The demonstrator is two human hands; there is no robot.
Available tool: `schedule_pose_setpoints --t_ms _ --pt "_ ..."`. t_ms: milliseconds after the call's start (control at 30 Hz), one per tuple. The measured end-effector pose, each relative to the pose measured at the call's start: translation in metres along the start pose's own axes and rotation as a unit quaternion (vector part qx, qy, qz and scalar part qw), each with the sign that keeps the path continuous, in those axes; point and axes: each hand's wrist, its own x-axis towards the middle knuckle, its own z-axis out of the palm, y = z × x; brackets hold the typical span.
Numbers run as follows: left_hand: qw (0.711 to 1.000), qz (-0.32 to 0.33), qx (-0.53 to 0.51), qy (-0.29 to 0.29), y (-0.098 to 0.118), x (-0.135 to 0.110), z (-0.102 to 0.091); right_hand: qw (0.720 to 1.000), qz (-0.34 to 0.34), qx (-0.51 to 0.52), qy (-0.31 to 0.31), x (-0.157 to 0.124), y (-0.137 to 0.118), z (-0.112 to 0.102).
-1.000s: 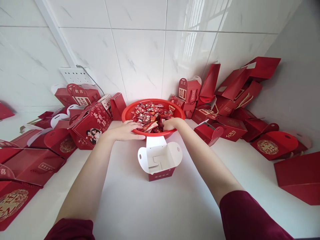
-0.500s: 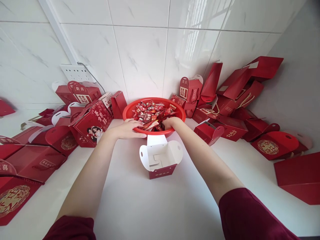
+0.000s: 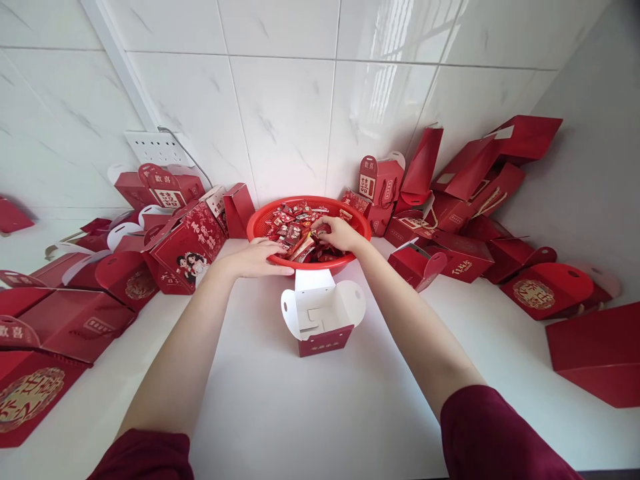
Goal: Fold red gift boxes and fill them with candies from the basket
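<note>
A round red basket [image 3: 257,225] full of small red-wrapped candies [image 3: 295,230] sits at the back of the white counter. My left hand [image 3: 257,259] rests on the basket's near rim with fingers flat and apart. My right hand [image 3: 336,233] is inside the basket over the candies, its fingers curled down into them; what they pinch is hidden. Just in front of the basket stands a small red gift box [image 3: 323,320], its white flaps open and its inside bare.
Several red gift boxes lie piled at the left [image 3: 185,243] and at the right [image 3: 465,253] along the tiled wall. A flat red box [image 3: 595,357] lies at the far right. A white socket strip [image 3: 153,148] is on the wall.
My right hand has risen from the basket's near rim and moved further in over the candies. The left hand has stayed on the rim.
</note>
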Motion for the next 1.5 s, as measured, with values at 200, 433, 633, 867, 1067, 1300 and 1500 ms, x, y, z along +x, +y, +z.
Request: schedule_pose_setpoints --t_ms 200,433,633,867,1067,1300,1500 --pt "1.000 -0.012 0.004 -0.006 0.004 -0.002 -0.003 0.913 -0.141 0.375 0.082 -0.047 -0.028 -0.003" --pt "1.000 -0.022 0.006 -0.009 0.010 -0.002 -0.006 0.923 -0.083 0.376 0.024 -0.093 -0.063 -0.038" --pt "1.000 -0.014 0.016 -0.002 0.009 -0.003 -0.007 0.952 -0.100 0.289 -0.016 -0.114 -0.079 -0.059" --pt "1.000 0.000 0.017 0.015 0.010 -0.005 -0.006 0.976 -0.077 0.200 -0.044 -0.127 -0.080 -0.055" --pt "1.000 -0.006 0.015 0.023 0.011 -0.004 -0.005 0.982 -0.061 0.171 -0.057 -0.128 -0.079 -0.047" --pt "0.999 0.003 0.030 0.033 0.009 -0.002 -0.003 0.987 -0.061 0.121 -0.085 -0.127 -0.082 -0.044" --pt "0.999 0.002 0.029 0.023 0.006 -0.001 -0.002 0.986 -0.023 0.081 -0.146 -0.126 -0.081 -0.038"
